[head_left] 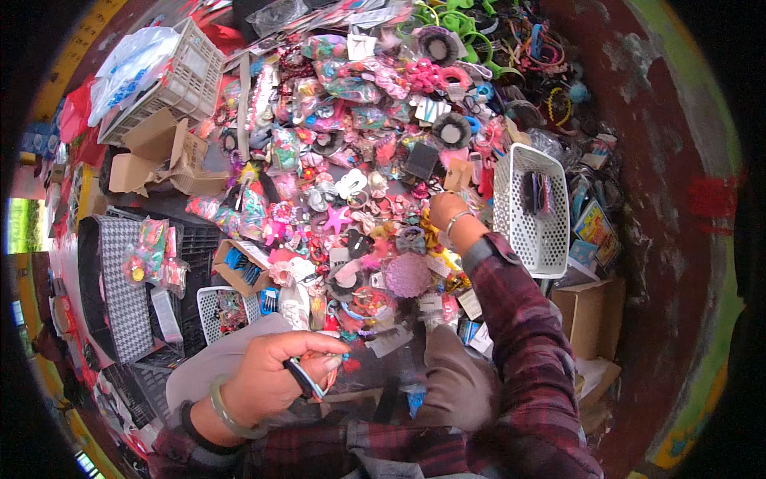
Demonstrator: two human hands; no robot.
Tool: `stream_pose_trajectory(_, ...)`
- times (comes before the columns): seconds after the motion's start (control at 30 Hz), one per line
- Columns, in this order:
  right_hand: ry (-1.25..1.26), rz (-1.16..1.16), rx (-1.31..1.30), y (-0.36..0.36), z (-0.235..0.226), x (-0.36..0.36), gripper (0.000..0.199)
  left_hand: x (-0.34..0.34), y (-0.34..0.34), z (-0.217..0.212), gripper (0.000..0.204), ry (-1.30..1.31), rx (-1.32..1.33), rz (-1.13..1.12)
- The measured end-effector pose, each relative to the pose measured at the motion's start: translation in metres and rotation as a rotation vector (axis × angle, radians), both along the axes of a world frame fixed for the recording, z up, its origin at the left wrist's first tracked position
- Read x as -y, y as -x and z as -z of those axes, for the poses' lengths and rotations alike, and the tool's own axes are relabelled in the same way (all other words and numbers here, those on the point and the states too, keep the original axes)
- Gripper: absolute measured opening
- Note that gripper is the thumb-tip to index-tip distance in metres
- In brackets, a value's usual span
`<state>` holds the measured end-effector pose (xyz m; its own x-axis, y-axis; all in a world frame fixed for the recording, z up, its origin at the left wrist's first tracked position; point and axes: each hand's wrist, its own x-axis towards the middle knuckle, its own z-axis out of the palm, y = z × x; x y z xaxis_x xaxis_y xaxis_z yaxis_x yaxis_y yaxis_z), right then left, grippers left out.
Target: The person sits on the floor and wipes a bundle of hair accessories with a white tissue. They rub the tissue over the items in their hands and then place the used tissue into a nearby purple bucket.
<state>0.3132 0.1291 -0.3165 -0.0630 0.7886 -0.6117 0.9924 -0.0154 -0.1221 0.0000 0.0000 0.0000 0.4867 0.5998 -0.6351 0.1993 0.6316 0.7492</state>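
Note:
My left hand (275, 369) is in front of my lap, thumb and forefinger pinched together. A few thin hair ties (306, 378), dark with pale and teal parts, are looped in its closed fingers. My right hand (448, 212) reaches into the far right part of a large pile of hair accessories (375, 207). Its fingers curl down into the pile, and their tips and anything in them are hidden. Just below it lies a mustard-yellow scrunchie (432, 237). Nearby are a round lilac piece (407, 275) and a pink starfish-shaped piece (337, 218).
A white perforated basket (533, 247) holding dark hair items stands right of my right forearm. Cardboard boxes (589, 319) are at the right. A grey crate (191, 76) and a torn carton (159, 160) stand far left. Green headbands (471, 36) lie at the back.

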Motion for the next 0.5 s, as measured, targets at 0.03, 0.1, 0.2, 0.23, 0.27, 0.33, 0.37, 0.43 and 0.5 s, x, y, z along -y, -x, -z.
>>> stream_pose_trajectory(0.03, 0.000, -0.136, 0.050, 0.003, 0.004, -0.008, 0.032, 0.001, -0.002, 0.002, 0.020, -0.022, -0.007, -0.011)
stream_pose_trajectory(0.1, 0.103, -0.252, 0.092, 0.013, 0.024, 0.023, 0.029, 0.001, 0.008, -0.004, 0.020, 0.030, -0.049, 0.022)
stream_pose_trajectory(0.2, 0.032, -0.056, 0.083, -0.013, 0.086, 0.006, 0.029, -0.010, 0.012, -0.008, 0.018, -0.051, -0.087, 0.043)
stream_pose_trajectory(0.23, 0.047, -0.216, 0.146, -0.026, 0.114, 0.011, 0.029, -0.008, 0.015, -0.007, 0.018, -0.045, -0.069, 0.027)
stream_pose_trajectory(0.27, 0.062, -0.365, 0.219, -0.048, 0.140, 0.018, 0.029, -0.011, 0.018, -0.004, 0.018, -0.042, -0.040, 0.021)
stream_pose_trajectory(0.33, 0.029, -0.077, 0.138, -0.018, 0.102, 0.022, 0.025, -0.005, 0.023, -0.005, 0.018, -0.081, -0.080, -0.009)
stream_pose_trajectory(0.37, 0.007, -0.132, 0.148, -0.025, 0.093, 0.034, 0.025, -0.008, 0.022, -0.009, 0.018, -0.112, -0.080, 0.024)
stream_pose_trajectory(0.43, -0.029, -0.269, 0.154, -0.042, 0.084, 0.053, 0.023, -0.006, 0.026, -0.005, 0.018, -0.121, -0.025, 0.021)
stream_pose_trajectory(0.5, -0.107, -0.110, -0.007, -0.050, 0.078, 0.077, 0.021, -0.005, 0.027, -0.005, 0.018, -0.111, -0.012, 0.012)
